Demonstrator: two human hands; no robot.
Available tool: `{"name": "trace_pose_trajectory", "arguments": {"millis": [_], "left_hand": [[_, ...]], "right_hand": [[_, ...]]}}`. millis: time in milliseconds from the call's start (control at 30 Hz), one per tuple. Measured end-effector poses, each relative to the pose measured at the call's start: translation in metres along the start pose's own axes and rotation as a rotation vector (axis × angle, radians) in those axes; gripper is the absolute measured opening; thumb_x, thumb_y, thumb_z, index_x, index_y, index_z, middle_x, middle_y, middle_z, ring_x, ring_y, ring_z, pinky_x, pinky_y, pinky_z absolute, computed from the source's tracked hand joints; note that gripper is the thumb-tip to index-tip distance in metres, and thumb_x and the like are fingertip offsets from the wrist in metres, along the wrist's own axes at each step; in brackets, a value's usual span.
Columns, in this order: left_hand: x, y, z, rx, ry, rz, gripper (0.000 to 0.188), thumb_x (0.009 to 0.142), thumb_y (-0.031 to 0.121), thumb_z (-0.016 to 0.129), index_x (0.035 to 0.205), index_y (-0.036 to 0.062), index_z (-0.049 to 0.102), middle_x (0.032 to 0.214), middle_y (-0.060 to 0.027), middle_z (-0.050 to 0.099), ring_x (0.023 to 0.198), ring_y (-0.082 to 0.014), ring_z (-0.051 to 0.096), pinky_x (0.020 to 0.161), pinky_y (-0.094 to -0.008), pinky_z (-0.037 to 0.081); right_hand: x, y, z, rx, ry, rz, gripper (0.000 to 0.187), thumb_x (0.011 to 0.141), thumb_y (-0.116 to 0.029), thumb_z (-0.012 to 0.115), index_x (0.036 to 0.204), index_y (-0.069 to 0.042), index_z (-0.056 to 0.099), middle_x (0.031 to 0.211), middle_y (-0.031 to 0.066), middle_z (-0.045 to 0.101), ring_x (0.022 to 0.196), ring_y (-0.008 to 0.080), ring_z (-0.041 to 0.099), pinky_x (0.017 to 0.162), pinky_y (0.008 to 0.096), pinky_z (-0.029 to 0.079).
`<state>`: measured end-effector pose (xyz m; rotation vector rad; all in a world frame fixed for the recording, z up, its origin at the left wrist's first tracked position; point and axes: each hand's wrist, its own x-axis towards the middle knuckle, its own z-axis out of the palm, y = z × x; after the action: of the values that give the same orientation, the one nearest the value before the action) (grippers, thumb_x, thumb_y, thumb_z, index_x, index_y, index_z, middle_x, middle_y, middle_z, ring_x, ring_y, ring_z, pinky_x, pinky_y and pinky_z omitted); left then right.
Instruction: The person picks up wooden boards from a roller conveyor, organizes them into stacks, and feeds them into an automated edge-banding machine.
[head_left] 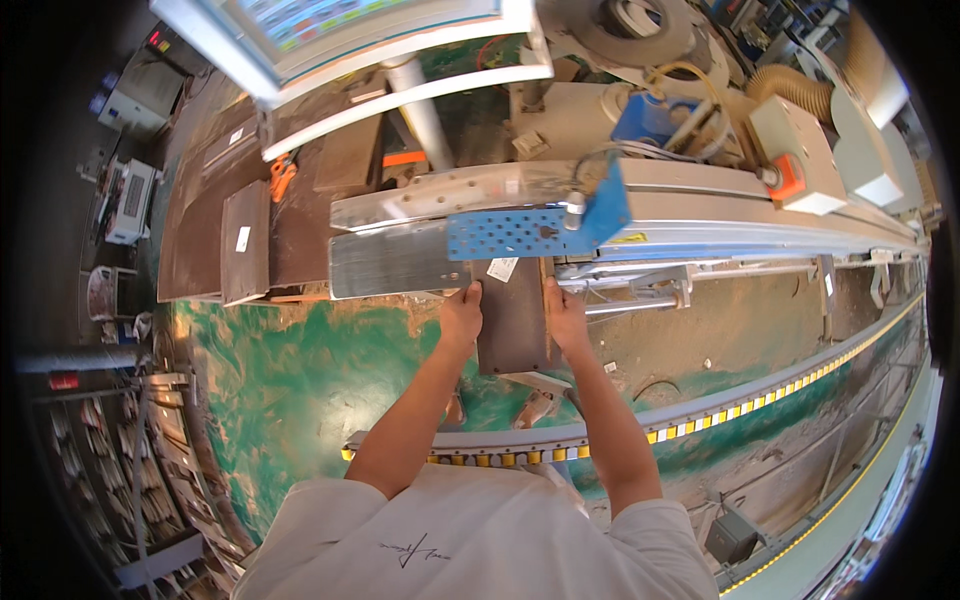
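Between my hands is a dark brown board (514,325) with a white paper label (502,268) near its far end. My left hand (461,317) grips the board's left edge, thumb on top. On the opposite edge my right hand (566,318) is closed, its thumb pointing away from me. The board's far end meets the machine's front, just under a blue perforated plate (505,234). A grey metal rail (388,265) runs to the left of that plate. The fingers under the board are hidden.
A labelled brown panel (245,245) and orange-handled pliers or scissors (283,178) lie on the brown table at left. A screen in a white frame (400,105) stands above. Behind me curves a yellow-and-white roller track (700,418). A grey box with an orange part (795,160) sits at far right.
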<state>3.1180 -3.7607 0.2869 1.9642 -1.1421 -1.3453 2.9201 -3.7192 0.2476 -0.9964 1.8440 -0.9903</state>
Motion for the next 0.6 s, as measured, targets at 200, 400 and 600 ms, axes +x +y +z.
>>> {"name": "trace_pose_trajectory", "arguments": {"millis": [200, 400, 600], "left_hand": [[-0.005, 0.005, 0.07, -0.078, -0.059, 0.061, 0.059, 0.099, 0.048, 0.062, 0.121, -0.0067, 0.066, 0.1, -0.0122, 0.069, 0.093, -0.0189, 0.059, 0.085, -0.0367, 0.048], [-0.014, 0.012, 0.125, -0.086, -0.142, -0.01, 0.058, 0.099, 0.048, 0.062, 0.115, -0.0071, 0.067, 0.094, -0.0131, 0.067, 0.084, -0.0223, 0.056, 0.077, -0.0399, 0.047], [-0.032, 0.032, 0.188, -0.046, -0.085, 0.105, 0.052, 0.101, 0.046, 0.056, 0.099, -0.0042, 0.07, 0.088, -0.0254, 0.068, 0.082, -0.0419, 0.063, 0.076, -0.0477, 0.048]], "right_hand": [[0.019, 0.021, -0.068, -0.009, 0.066, 0.008, 0.069, 0.102, -0.056, 0.049, 0.081, 0.008, 0.065, 0.068, 0.0254, 0.059, 0.065, 0.0403, 0.057, 0.067, 0.0471, 0.046], [0.028, 0.036, -0.13, -0.013, 0.061, 0.031, 0.07, 0.1, -0.059, 0.052, 0.085, 0.008, 0.066, 0.068, 0.0199, 0.06, 0.067, 0.0273, 0.058, 0.069, 0.0425, 0.047], [0.041, 0.045, -0.191, -0.036, 0.021, 0.166, 0.071, 0.098, -0.06, 0.054, 0.108, 0.009, 0.069, 0.094, 0.024, 0.071, 0.09, 0.0266, 0.066, 0.085, 0.0405, 0.05]]}}
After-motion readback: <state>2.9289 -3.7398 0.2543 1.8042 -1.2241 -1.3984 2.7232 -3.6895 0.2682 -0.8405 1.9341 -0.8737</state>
